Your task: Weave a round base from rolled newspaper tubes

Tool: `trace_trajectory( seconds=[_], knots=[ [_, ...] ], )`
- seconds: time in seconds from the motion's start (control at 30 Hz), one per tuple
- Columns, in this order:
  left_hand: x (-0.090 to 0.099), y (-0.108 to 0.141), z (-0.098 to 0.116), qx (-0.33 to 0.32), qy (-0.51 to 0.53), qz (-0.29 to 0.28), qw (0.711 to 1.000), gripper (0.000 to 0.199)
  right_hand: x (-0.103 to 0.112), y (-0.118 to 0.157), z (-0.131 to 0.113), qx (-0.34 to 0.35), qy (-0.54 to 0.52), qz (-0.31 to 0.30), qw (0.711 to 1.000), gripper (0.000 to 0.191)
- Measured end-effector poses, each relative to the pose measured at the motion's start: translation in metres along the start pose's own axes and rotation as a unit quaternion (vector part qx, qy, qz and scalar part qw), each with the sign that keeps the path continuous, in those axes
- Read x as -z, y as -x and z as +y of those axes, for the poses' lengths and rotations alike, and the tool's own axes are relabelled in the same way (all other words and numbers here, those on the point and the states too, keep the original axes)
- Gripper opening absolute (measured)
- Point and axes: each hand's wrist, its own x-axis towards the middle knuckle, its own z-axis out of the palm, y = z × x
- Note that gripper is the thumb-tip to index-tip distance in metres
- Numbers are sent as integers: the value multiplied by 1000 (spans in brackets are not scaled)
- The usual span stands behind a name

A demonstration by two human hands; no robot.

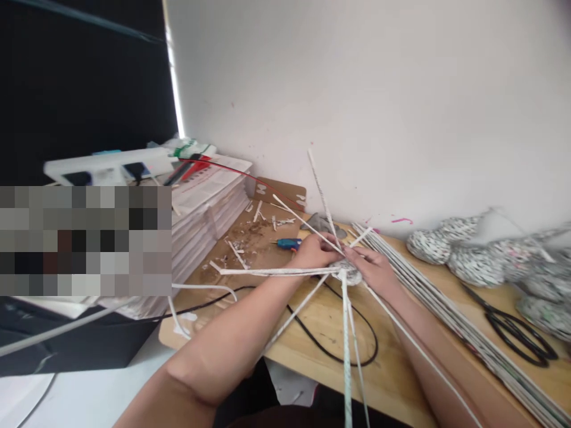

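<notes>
Both hands are closed on a small round weaving of rolled paper tubes (pixel 350 276), held above the wooden table. Long whitish tubes stick out from it on all sides; one paper tube (pixel 347 351) hangs toward my body and another rises toward the wall. My left hand (pixel 313 252) grips its far left side, the fingertips partly hidden behind the tubes. On the right side, my right hand (pixel 373 268) pinches the tubes close to the left fingertips. A blue glue gun (pixel 288 244) lies just left of my left hand.
A bundle of long paper tubes (pixel 450 315) runs along the right, beside black scissors (pixel 520 330) and several woven paper shapes (pixel 477 261). Paper scraps litter the cardboard (pixel 263 238). Stacked paper (pixel 200 229) and a power strip (pixel 109 163) stand left. A black cable (pixel 377 345) loops below the hands.
</notes>
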Motion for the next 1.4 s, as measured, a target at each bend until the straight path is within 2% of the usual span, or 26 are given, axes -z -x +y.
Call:
trace_trajectory(
  seconds=[0.13,0.23,0.37,0.47,0.73,0.83,0.97,1.1,1.27,1.4],
  knots=[
    [0,2,8,-24,-3,24,999,30,-6,1,-1,-27,-188,-14,982,39],
    [3,2,11,-52,1,40,998,26,-6,3,-7,-49,-245,-20,968,39],
    [4,1,11,-91,-31,67,993,13,-4,6,-15,-64,-232,-25,970,35],
    [4,0,10,-102,-39,86,990,10,-1,6,-14,-58,-218,-24,974,33],
    [5,6,13,-97,-117,75,986,7,9,1,3,-17,-147,-30,989,28],
    [3,10,17,-87,-134,70,985,4,10,2,2,-1,-106,-24,994,28],
    [1,9,15,-106,-135,71,983,6,10,4,-2,11,-62,-5,998,30],
    [0,7,10,-122,-132,70,981,9,6,6,-2,-2,-122,2,993,31],
    [0,8,9,-115,-147,77,979,8,0,8,-7,-85,-244,-12,966,32],
    [-1,8,4,-118,-173,53,976,13,-6,9,-9,-141,-269,-16,953,27]
  ],
)
